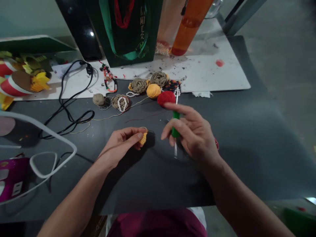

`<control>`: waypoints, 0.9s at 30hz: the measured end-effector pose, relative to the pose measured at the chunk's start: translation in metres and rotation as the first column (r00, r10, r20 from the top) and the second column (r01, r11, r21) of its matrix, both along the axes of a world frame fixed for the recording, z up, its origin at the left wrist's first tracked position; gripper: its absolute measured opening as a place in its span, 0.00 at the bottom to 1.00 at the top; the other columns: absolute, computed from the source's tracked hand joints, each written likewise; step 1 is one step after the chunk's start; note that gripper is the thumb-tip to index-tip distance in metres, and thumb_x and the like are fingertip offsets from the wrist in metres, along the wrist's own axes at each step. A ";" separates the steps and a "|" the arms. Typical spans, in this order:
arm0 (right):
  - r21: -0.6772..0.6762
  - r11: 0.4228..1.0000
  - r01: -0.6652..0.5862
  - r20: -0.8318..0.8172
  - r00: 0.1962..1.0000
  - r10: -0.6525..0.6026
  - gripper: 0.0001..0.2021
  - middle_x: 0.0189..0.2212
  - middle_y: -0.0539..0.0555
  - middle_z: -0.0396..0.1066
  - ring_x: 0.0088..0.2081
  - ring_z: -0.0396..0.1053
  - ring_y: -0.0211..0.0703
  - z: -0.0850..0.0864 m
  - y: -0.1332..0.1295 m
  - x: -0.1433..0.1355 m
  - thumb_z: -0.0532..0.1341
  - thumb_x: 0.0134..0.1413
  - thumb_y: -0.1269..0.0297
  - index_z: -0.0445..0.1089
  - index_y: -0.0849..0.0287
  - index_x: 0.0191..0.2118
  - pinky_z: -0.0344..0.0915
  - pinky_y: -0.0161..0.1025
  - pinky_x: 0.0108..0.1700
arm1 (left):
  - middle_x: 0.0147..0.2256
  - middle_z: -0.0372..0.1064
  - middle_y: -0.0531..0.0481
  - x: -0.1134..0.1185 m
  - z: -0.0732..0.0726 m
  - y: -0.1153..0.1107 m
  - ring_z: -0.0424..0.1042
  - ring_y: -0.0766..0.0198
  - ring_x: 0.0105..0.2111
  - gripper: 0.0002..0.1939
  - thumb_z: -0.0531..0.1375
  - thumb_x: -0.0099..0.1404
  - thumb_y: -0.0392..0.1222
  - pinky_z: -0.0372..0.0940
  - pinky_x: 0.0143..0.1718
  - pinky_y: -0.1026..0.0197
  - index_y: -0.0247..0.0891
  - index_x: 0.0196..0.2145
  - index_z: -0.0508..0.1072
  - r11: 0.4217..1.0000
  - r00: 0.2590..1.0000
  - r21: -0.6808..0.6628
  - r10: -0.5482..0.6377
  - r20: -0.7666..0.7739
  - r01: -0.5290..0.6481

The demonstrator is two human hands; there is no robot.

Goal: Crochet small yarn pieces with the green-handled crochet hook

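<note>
Between the thumb and fingers of my left hand (123,141) is a small yellow crochet piece (143,137), its ridged stitches showing past the thumb. My right hand (192,131) grips a crochet hook (175,126) by its green handle, with the metal shaft standing nearly upright and sticking out above and below the fingers. The right index finger points left, over the near side of a red yarn ball (166,98). A yellow yarn ball (153,91) sits just left of the red one. The two hands are apart.
Brown crocheted coils (139,85), a small beige yarn ball (98,99) and a beaded bracelet (108,80) lie behind my hands. A dark green paper bag (133,49) and an orange bottle (190,28) stand at the back. Black cable (64,107) and white tubing (63,135) run along the left.
</note>
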State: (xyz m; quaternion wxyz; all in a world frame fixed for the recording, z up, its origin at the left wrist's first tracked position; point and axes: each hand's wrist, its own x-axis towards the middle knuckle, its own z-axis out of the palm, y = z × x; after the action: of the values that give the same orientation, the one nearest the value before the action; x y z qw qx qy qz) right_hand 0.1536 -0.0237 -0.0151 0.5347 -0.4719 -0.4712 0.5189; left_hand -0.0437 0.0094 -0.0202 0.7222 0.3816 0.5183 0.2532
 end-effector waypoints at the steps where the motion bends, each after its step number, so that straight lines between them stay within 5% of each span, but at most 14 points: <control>1: -0.005 0.999 -0.032 -0.072 0.997 0.032 0.17 0.33 0.52 0.80 0.21 0.70 0.39 0.002 0.001 0.001 0.60 0.60 0.50 0.70 0.47 0.52 0.67 0.39 0.23 | 0.28 0.74 0.51 0.000 0.001 0.000 0.68 0.71 0.25 0.15 0.71 0.51 0.45 0.64 0.29 0.66 0.34 0.35 0.81 1.000 1.000 -0.006 0.005 0.002 -0.005; 5: 0.012 0.987 -0.163 -0.322 0.933 0.158 0.24 0.52 0.54 0.76 0.39 0.78 0.52 0.008 0.002 0.005 0.65 0.49 0.43 0.73 0.46 0.50 0.69 0.40 0.25 | 0.29 0.77 0.50 -0.002 0.003 0.001 0.71 0.69 0.28 0.13 0.72 0.50 0.42 0.66 0.33 0.66 0.36 0.34 0.82 0.999 0.999 -0.045 0.012 0.032 -0.011; 7: 0.022 0.990 -0.139 -0.324 0.936 0.138 0.21 0.47 0.54 0.79 0.38 0.78 0.52 0.007 0.000 0.005 0.69 0.47 0.46 0.74 0.46 0.47 0.69 0.41 0.25 | 0.30 0.78 0.50 -0.003 0.003 0.001 0.73 0.69 0.28 0.13 0.72 0.49 0.41 0.67 0.35 0.66 0.37 0.34 0.82 0.998 0.998 -0.066 0.020 0.056 -0.016; 11: 0.041 0.998 -0.037 -0.145 0.988 0.043 0.13 0.21 0.50 0.75 0.21 0.71 0.41 -0.002 -0.005 0.000 0.61 0.60 0.50 0.77 0.50 0.40 0.68 0.39 0.24 | 0.29 0.78 0.51 -0.003 0.002 0.001 0.73 0.70 0.28 0.13 0.73 0.47 0.41 0.67 0.36 0.66 0.37 0.33 0.82 0.996 0.996 -0.083 0.046 0.075 -0.040; 19: 0.091 0.992 0.090 -0.023 0.996 -0.088 0.09 0.19 0.47 0.71 0.21 0.67 0.37 -0.008 -0.008 -0.008 0.65 0.58 0.55 0.73 0.53 0.32 0.66 0.36 0.24 | 0.24 0.75 0.53 0.000 0.003 0.002 0.71 0.70 0.25 0.12 0.74 0.47 0.44 0.66 0.32 0.67 0.35 0.26 0.79 0.997 0.998 -0.076 0.036 0.049 -0.032; 27: 0.075 0.995 0.070 0.161 0.984 -0.081 0.05 0.24 0.47 0.74 0.24 0.71 0.36 -0.003 -0.012 -0.010 0.62 0.61 0.61 0.71 0.56 0.37 0.68 0.34 0.27 | 0.22 0.74 0.53 0.000 0.005 0.001 0.70 0.70 0.24 0.10 0.73 0.47 0.42 0.65 0.31 0.67 0.35 0.25 0.79 0.995 0.998 -0.079 0.055 0.019 -0.053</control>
State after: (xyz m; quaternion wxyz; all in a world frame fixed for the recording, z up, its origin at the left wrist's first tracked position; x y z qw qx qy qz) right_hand 0.1437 -0.0359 -0.0183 0.5295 -0.5119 -0.5129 0.4411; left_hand -0.0441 0.0099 -0.0149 0.7349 0.3362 0.5304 0.2561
